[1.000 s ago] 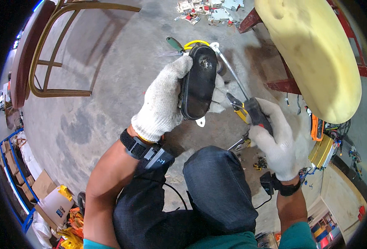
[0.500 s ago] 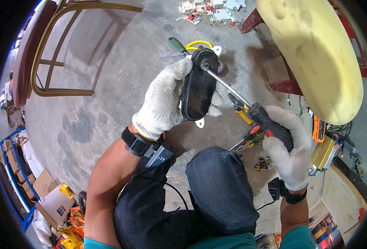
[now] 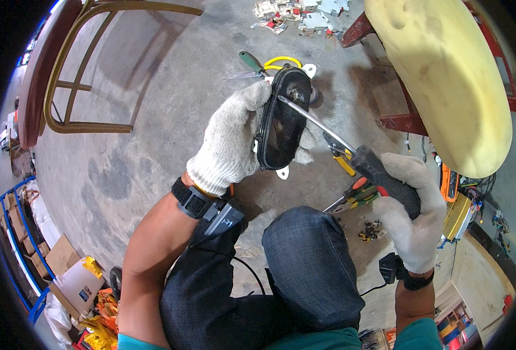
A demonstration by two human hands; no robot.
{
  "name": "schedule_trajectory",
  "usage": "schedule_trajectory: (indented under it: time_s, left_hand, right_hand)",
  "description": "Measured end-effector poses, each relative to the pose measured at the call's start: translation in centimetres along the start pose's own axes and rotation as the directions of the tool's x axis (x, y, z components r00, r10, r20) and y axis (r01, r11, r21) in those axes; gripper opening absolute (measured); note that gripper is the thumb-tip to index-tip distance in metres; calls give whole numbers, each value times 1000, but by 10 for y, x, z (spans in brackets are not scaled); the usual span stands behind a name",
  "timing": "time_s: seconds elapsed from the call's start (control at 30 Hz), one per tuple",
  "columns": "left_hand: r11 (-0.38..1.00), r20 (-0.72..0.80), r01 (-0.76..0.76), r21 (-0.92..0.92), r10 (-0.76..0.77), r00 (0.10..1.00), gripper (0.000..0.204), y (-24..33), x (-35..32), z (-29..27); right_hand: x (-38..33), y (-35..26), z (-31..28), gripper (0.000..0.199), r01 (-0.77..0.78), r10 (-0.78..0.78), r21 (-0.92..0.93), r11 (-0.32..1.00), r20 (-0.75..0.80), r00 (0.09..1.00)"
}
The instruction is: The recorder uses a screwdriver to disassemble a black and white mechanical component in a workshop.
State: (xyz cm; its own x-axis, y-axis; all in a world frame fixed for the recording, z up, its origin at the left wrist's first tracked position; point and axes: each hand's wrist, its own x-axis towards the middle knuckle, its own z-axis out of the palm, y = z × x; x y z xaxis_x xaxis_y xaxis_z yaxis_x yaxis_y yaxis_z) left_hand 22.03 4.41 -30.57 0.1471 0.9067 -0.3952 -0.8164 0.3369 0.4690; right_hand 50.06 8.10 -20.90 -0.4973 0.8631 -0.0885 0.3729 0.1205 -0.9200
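One long yellow seat, far right, on dark red legs. One chair, far left, metal frame. Two gloved hands: left hand, clamped on a black oval case; right hand, wrapped round the handle of a screwdriver. Case: centre, between the hands, raised. Screwdriver: shaft slanting far-left, tip at the case's far part; contact cannot be told. One yellow-handled pliers, right of the case. One green-handled tool, just beyond it, left.
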Motion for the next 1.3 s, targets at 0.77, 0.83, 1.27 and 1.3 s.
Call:
schedule_trajectory:
  time_s: [0.77,0.83,1.27,1.3]
  left_hand:
    - [999,-29,8,-46,-9,1000,55,1,-2,5]
    - [1000,-31,1,-8,-1,1000,55,1,-1,4]
    - [997,-7,27,74,-27,1000,63,4,-2,8]
    - [995,49,58,76,-62,997,64,6,-4,8]
  right_hand:
    - [3,-4,-4,49,158,-158,-128,979,7,987]
    - [3,-5,-4,49,150,-151,-96,984,2,989]
    - [3,-3,-4,50,147,-147,-111,983,14,989]
    - [3,-2,-3,50,141,-141,-101,985,8,990]
